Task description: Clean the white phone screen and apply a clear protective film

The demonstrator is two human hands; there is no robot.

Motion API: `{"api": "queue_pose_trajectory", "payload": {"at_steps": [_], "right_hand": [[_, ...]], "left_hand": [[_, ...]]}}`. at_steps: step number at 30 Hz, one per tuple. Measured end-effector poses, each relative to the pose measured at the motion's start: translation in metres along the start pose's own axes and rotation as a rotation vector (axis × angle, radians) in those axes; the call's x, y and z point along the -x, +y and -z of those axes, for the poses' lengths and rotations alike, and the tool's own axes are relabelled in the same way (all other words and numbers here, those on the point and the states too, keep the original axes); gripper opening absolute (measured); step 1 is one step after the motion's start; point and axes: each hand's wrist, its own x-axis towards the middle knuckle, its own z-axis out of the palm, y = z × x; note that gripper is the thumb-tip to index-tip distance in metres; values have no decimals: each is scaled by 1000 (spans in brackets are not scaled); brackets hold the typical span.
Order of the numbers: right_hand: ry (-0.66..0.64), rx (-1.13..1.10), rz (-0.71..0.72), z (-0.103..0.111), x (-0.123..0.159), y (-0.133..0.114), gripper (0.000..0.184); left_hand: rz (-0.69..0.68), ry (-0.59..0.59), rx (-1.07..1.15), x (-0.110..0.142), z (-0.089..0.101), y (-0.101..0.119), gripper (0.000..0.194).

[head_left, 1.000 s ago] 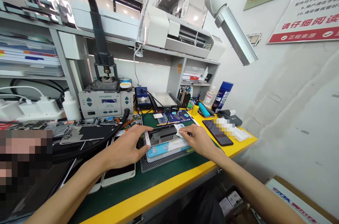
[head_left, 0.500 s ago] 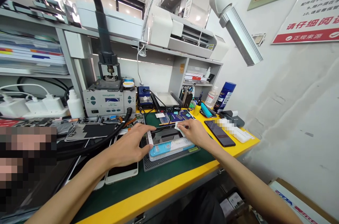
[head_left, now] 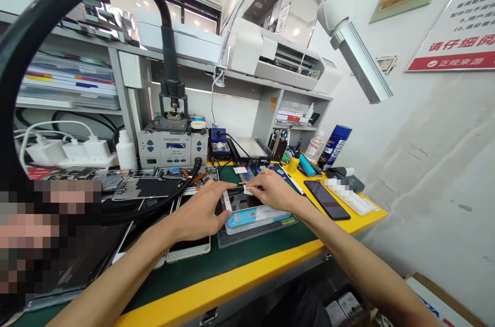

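Observation:
A white-framed phone (head_left: 227, 201) with a dark screen lies on a flat blue-and-white box (head_left: 247, 217), above a grey mesh mat (head_left: 242, 237). My left hand (head_left: 203, 211) grips its left end, thumb at the near edge and fingers at the far edge. My right hand (head_left: 273, 190) pinches a small white wipe (head_left: 248, 191) against the screen near that end. My right fingers cover part of the wipe and the far side of the screen.
A white-framed device (head_left: 189, 249) lies left of the box; a black phone (head_left: 327, 199) lies right. Behind stand a soldering-iron holder (head_left: 219, 145), a hot-air station (head_left: 174, 147) and a yellow bottle (head_left: 294, 163). A black hose (head_left: 154, 209) crosses the left side. A lamp (head_left: 361, 61) hangs above.
My right hand has moved left across the screen with the wipe, closer to my left hand. My left hand stays at the phone's end. The whole view has shifted slightly.

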Motion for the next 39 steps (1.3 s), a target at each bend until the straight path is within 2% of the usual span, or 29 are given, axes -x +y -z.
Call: {"api": "queue_pose_trajectory", "payload": {"at_steps": [9, 14, 19, 24, 32, 36, 39], "right_hand": [[-37, 21, 170, -11, -27, -34, 24], [4, 23, 207, -15, -31, -38, 25], [-3, -20, 136, -12, -21, -23, 23], [19, -49, 15, -8, -3, -2, 26], [54, -100, -192, 3, 27, 34, 28], [72, -129, -226, 5, 35, 39, 29], [99, -134, -244, 4, 41, 36, 29]], "left_hand": [[-86, 67, 56, 2, 1, -1, 77], [-88, 73, 79, 2, -1, -2, 76], [-78, 64, 54, 3, 2, -1, 73], [-31, -13, 63, 4, 7, 3, 72], [-39, 25, 36, 2, 0, -3, 74], [35, 8, 58, 1, -2, -5, 75], [40, 15, 58, 1, -2, -4, 73]]}}
